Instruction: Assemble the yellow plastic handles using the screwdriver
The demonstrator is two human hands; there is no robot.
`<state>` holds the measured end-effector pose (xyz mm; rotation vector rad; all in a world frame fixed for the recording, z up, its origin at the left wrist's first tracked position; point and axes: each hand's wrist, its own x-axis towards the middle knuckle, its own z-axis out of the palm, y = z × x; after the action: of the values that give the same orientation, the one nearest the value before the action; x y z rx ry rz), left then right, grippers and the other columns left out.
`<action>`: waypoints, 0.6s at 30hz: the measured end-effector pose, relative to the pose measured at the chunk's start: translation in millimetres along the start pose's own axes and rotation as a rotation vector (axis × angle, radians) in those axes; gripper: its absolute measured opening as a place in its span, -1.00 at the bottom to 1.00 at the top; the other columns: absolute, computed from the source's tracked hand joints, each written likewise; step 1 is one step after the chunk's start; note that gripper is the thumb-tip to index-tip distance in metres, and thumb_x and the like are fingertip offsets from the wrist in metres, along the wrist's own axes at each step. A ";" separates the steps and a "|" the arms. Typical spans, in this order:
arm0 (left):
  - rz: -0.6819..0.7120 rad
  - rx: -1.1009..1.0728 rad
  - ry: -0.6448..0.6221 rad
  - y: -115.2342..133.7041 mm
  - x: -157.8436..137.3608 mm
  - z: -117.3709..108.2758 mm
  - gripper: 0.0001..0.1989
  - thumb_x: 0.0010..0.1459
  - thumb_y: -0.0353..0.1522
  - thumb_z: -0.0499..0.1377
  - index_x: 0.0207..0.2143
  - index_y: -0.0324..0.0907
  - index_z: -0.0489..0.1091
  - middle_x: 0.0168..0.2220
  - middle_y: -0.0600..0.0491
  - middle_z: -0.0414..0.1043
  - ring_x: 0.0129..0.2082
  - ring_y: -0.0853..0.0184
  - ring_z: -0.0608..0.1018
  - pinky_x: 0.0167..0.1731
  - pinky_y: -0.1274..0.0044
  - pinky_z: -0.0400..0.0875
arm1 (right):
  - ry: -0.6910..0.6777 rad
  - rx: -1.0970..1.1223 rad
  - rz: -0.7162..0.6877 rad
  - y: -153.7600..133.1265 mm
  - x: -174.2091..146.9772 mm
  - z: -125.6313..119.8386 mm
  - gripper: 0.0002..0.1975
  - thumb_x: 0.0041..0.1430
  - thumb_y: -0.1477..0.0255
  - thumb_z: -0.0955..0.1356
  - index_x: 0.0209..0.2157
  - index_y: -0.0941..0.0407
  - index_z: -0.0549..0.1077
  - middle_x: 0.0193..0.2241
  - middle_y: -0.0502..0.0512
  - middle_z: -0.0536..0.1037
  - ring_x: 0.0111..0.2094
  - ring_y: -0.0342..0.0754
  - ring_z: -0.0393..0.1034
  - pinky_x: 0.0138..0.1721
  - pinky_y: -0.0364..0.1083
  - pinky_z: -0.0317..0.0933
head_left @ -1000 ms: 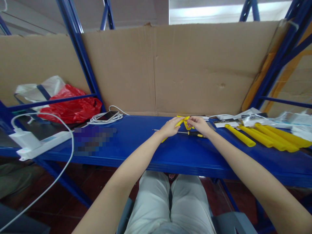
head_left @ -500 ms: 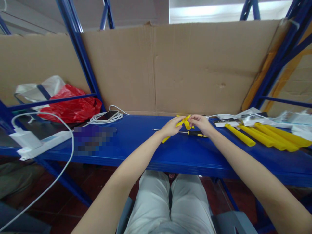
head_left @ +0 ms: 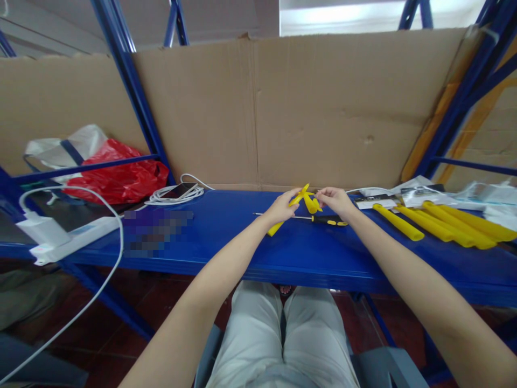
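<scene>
My left hand is closed around a yellow plastic part with several arms that stick out at angles. One arm slants down below the fingers toward the table. My right hand is at the part's right side, fingers pinched together; whatever is between the fingertips is too small to make out. Under both hands a screwdriver with a black and yellow handle lies on the blue tabletop, its thin shaft pointing left.
Several long yellow pieces lie at the right, before clear plastic packets. At the left are a blurred patch, a phone on a coiled white cable, a power strip and a red bag. Cardboard stands behind.
My right hand has drawn slightly right, opening a small gap between the two hands. The yellow part in my left hand has turned and shows more of its arms.
</scene>
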<state>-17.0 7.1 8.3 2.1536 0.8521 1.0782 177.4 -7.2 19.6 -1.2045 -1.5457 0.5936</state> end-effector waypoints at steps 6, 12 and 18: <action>-0.086 -0.020 0.016 4.9 -2.6 -2.5 -0.40 0.09 -0.59 0.07 0.20 -0.17 0.18 0.18 -0.17 0.21 -0.34 0.35 0.56 -0.42 0.51 0.51 | 0.105 -0.683 0.052 26.3 10.2 -44.5 -0.91 -0.06 0.53 0.33 -0.59 0.14 0.40 -0.57 0.08 0.50 -0.45 -0.08 0.40 -0.40 -0.17 0.20; -0.097 -0.011 0.025 4.6 -2.6 -3.3 -0.40 0.08 -0.59 0.08 0.20 -0.15 0.20 0.17 -0.17 0.24 -0.44 0.43 0.54 -0.48 0.56 0.50 | 0.002 -1.042 0.197 49.9 14.1 -68.4 -0.89 -0.02 0.51 0.30 -0.49 0.14 0.49 -0.41 0.17 0.57 -0.29 0.00 0.46 -0.33 -0.17 0.23; -0.085 -0.026 0.041 1.3 -1.9 -3.4 -0.38 0.07 -0.60 0.10 0.20 -0.13 0.21 0.16 -0.15 0.26 -0.45 0.46 0.53 -0.53 0.63 0.47 | -0.039 -1.161 0.250 49.6 11.4 -66.0 -0.81 0.02 0.47 0.28 -0.36 0.15 0.52 -0.30 0.23 0.57 -0.22 0.05 0.46 -0.27 -0.11 0.25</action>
<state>-20.3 5.5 10.1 2.0613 0.9348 1.0876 258.0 8.2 4.9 -2.2629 -1.8174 -0.2255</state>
